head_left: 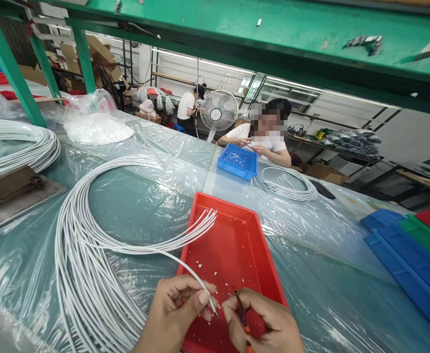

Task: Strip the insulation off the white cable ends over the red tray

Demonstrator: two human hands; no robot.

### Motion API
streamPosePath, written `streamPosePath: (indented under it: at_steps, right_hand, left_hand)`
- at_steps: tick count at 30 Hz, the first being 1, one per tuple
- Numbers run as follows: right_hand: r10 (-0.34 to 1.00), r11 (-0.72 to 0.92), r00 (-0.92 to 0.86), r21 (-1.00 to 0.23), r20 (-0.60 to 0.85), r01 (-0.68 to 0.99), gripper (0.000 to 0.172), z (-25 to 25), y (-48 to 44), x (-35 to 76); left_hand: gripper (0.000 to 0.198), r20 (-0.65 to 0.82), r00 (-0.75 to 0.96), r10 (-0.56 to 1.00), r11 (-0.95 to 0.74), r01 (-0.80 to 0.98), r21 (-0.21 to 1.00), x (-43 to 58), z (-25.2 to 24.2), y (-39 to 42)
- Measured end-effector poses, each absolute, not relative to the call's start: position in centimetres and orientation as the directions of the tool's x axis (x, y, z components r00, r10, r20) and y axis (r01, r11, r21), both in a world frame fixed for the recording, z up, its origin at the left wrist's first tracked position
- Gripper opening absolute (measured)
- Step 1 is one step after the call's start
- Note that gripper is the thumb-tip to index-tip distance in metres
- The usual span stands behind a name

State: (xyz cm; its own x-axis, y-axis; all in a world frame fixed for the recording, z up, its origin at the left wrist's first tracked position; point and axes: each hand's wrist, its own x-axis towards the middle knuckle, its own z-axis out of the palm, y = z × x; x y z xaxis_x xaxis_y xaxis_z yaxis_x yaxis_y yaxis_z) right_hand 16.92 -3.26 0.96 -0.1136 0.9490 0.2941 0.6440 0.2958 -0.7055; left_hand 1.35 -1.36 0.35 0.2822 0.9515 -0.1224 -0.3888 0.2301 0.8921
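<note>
My left hand [174,311] pinches the end of one thin white cable [185,267] between thumb and fingers, just over the near edge of a red tray [237,230]. My right hand [266,321] is closed round a small tool with orange and dark handles [242,314], its tip close to the cable end. The held cable runs back to a large bundle of looped white cables [86,255] lying on the plastic-covered table to my left. Other cable ends fan out over the tray's left rim. Small white scraps lie in the tray.
Across the table a person sits behind a blue tray [238,162] and a cable coil [290,184]. Stacked blue, green and red trays [413,245] lie at right. More coils [16,147], a bag of white parts [97,128], a fan [218,111] and a green shelf overhead.
</note>
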Motion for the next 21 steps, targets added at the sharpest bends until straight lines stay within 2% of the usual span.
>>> streamPosePath:
  at_steps: [4, 12, 21]
  right_hand:
    - [0.955, 0.295, -0.198, -0.767, 0.22, 0.569, 0.018, 0.6, -3.2, 17.1]
    - [0.946, 0.315, -0.259, -0.754, 0.197, 0.577, 0.02, 1.3, -3.0, 16.7]
    - [0.966, 0.252, -0.096, -0.785, 0.241, 0.566, 0.013, 1.0, -3.4, 15.8]
  left_hand:
    - [0.017, -0.116, 0.281, 0.953, 0.225, -0.393, 0.892, 1.5, 0.4, -1.4]
    - [0.021, -0.093, 0.292, 0.952, 0.201, -0.366, 0.909, 1.4, 0.3, -1.4]
    - [0.018, -0.106, 0.302, 0.947, 0.238, -0.442, 0.865, 1.5, 0.0, -1.3]
